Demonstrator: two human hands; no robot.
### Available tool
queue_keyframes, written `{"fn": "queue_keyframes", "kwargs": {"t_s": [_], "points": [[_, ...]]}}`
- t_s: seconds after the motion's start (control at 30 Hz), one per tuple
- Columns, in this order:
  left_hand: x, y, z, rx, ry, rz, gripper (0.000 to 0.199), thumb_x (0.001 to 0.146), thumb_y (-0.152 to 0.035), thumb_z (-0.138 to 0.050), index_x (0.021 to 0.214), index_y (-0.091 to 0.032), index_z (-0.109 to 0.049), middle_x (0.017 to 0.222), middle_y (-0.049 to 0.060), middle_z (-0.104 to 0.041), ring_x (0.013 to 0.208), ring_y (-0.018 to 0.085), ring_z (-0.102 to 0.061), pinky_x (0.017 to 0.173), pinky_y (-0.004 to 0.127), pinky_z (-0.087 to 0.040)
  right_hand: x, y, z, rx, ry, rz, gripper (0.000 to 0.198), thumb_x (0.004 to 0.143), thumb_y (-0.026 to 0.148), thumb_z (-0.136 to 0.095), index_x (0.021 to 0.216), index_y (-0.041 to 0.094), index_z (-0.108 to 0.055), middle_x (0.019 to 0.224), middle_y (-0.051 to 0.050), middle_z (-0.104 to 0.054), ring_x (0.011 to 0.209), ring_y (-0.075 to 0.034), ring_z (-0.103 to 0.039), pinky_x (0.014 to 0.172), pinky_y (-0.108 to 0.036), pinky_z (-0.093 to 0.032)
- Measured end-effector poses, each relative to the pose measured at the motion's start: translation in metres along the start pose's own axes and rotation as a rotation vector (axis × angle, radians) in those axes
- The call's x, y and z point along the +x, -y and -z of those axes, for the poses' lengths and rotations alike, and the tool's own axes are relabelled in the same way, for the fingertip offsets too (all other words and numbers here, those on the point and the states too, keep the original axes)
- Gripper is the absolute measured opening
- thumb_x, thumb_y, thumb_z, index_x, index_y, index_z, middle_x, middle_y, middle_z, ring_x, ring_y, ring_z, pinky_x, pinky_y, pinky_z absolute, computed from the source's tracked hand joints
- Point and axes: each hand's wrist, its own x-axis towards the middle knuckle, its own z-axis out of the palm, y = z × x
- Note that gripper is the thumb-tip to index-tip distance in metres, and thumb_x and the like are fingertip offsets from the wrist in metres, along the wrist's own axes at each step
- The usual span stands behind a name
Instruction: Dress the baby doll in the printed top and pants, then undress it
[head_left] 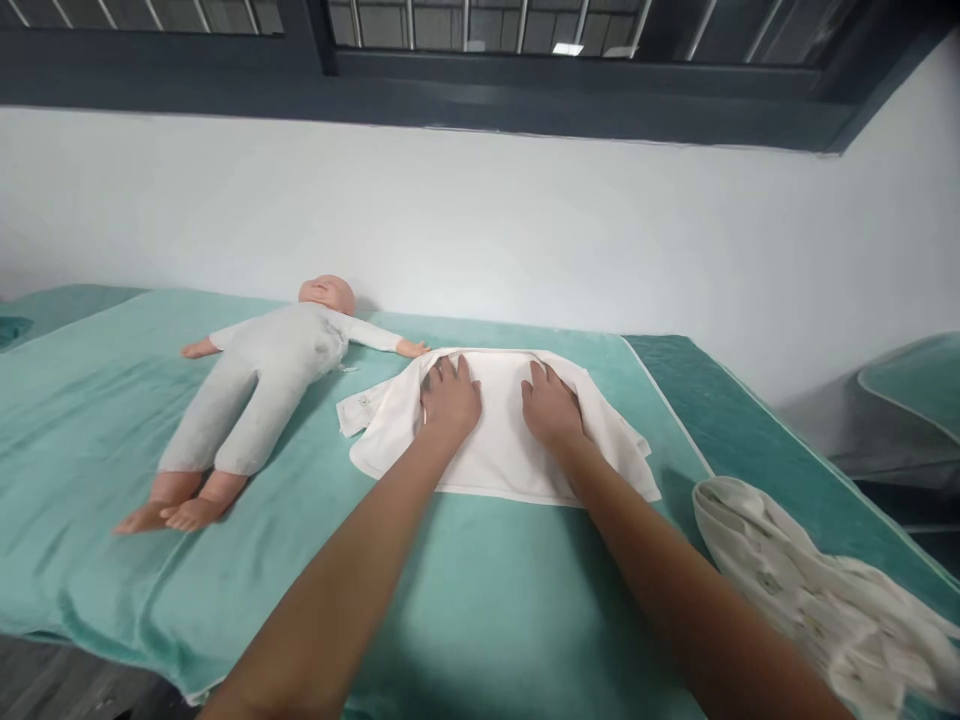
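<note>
A small white baby garment [495, 450] lies spread on the green sheet, its front panels folded back to the sides and a sleeve with a small print showing at the left. My left hand [451, 398] rests on its left part, fingers stretched toward the collar edge. On the right part lies my right hand [553, 402], palm down with its fingers spread. Both hands touch the cloth. Left of the garment, a baby doll [277, 350] in a white suit lies on its back, one hand close to the garment's upper left edge.
A green sheet [525, 600] covers the bed, with a darker green strip [757, 440] to the right. Crumpled patterned white cloth [810, 590] lies at the lower right. A white wall [480, 220] rises behind, below a dark window frame [480, 95] with bars.
</note>
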Motion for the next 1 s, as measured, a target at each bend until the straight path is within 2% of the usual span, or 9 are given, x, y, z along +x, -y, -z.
{"fn": "queue_keyframes", "kwargs": {"t_s": [0.13, 0.3, 0.43, 0.5, 0.57, 0.63, 0.77, 0.9, 1.0], "points": [[0.02, 0.008, -0.014, -0.018, -0.011, -0.028, 0.063, 0.099, -0.044, -0.025, 0.154, -0.015, -0.029, 0.159, 0.017, -0.031, 0.144, 0.037, -0.031, 0.113, 0.054, -0.034, 0.022, -0.01, -0.016, 0.04, 0.055, -0.032, 0.054, 0.099, 0.031, -0.032, 0.15, 0.01, -0.036, 0.152, -0.017, -0.043, 0.134, -0.034, -0.045, 0.112, -0.047, -0.036], [0.029, 0.011, -0.018, -0.034, 0.045, -0.032, 0.064, 0.099, -0.046, -0.021, 0.155, -0.014, -0.026, 0.159, 0.018, -0.031, 0.146, 0.036, -0.027, 0.116, 0.052, -0.03, 0.028, -0.017, -0.023, 0.129, 0.094, 0.064, 0.053, 0.099, 0.025, -0.031, 0.147, 0.003, -0.039, 0.149, -0.022, -0.045, 0.139, -0.031, -0.042, 0.116, -0.045, -0.032], [0.029, 0.01, -0.016, -0.023, 0.068, -0.046, 0.062, 0.1, -0.045, -0.02, 0.151, -0.013, -0.035, 0.157, 0.02, -0.033, 0.146, 0.037, -0.028, 0.116, 0.052, -0.029, 0.014, -0.008, -0.005, 0.311, 0.14, 0.241, 0.043, 0.095, 0.024, -0.04, 0.134, 0.017, -0.057, 0.146, -0.009, -0.053, 0.138, -0.022, -0.045, 0.118, -0.039, -0.032], [0.029, 0.01, -0.016, -0.019, 0.068, -0.052, 0.061, 0.099, -0.045, -0.022, 0.149, -0.014, -0.037, 0.156, 0.02, -0.034, 0.146, 0.036, -0.028, 0.116, 0.051, -0.029, 0.01, -0.015, 0.012, 0.494, 0.076, 0.27, 0.039, 0.094, 0.028, -0.041, 0.127, 0.023, -0.062, 0.138, -0.004, -0.06, 0.128, -0.019, -0.054, 0.113, -0.037, -0.039], [0.029, 0.01, -0.016, -0.018, 0.062, -0.057, 0.059, 0.099, -0.044, -0.023, 0.148, -0.014, -0.039, 0.156, 0.02, -0.035, 0.146, 0.035, -0.028, 0.117, 0.05, -0.028, 0.009, -0.037, 0.027, 0.532, -0.084, 0.156, 0.038, 0.092, 0.029, -0.043, 0.123, 0.021, -0.063, 0.129, -0.007, -0.066, 0.117, -0.022, -0.061, 0.105, -0.04, -0.046], [0.029, 0.011, -0.016, -0.029, 0.051, -0.052, 0.058, 0.099, -0.043, -0.025, 0.148, -0.015, -0.04, 0.156, 0.019, -0.035, 0.146, 0.035, -0.028, 0.117, 0.05, -0.028, 0.01, -0.068, 0.036, 0.356, -0.173, 0.043, 0.04, 0.087, 0.027, -0.05, 0.124, 0.018, -0.061, 0.13, -0.012, -0.064, 0.119, -0.026, -0.059, 0.104, -0.044, -0.044], [0.027, 0.011, -0.017, -0.069, 0.029, -0.027, 0.055, 0.099, -0.041, -0.028, 0.146, -0.017, -0.042, 0.156, 0.016, -0.036, 0.144, 0.035, -0.031, 0.116, 0.05, -0.03, 0.006, -0.124, 0.038, 0.055, -0.075, -0.158, 0.032, 0.08, 0.044, -0.06, 0.091, 0.015, -0.069, 0.108, -0.016, -0.067, 0.105, -0.03, -0.06, 0.091, -0.042, -0.046], [0.024, 0.012, -0.014, -0.092, 0.0, -0.025, 0.051, 0.098, -0.04, -0.029, 0.141, -0.019, -0.047, 0.152, 0.014, -0.043, 0.141, 0.034, -0.036, 0.113, 0.05, -0.034, 0.003, -0.14, 0.042, 0.258, 0.15, -0.119, 0.03, 0.076, 0.047, -0.06, 0.063, 0.02, -0.058, 0.07, -0.002, -0.062, 0.073, -0.02, -0.058, 0.068, -0.03, -0.043], [0.023, 0.012, -0.013, -0.083, -0.017, -0.037, 0.048, 0.098, -0.038, -0.03, 0.137, -0.021, -0.05, 0.149, 0.013, -0.046, 0.139, 0.032, -0.038, 0.113, 0.049, -0.034, 0.008, -0.14, 0.044, 0.396, -0.085, -0.245, 0.024, 0.074, 0.044, -0.061, 0.069, 0.021, -0.056, 0.067, 0.001, -0.058, 0.067, -0.018, -0.054, 0.064, -0.03, -0.042]]}}
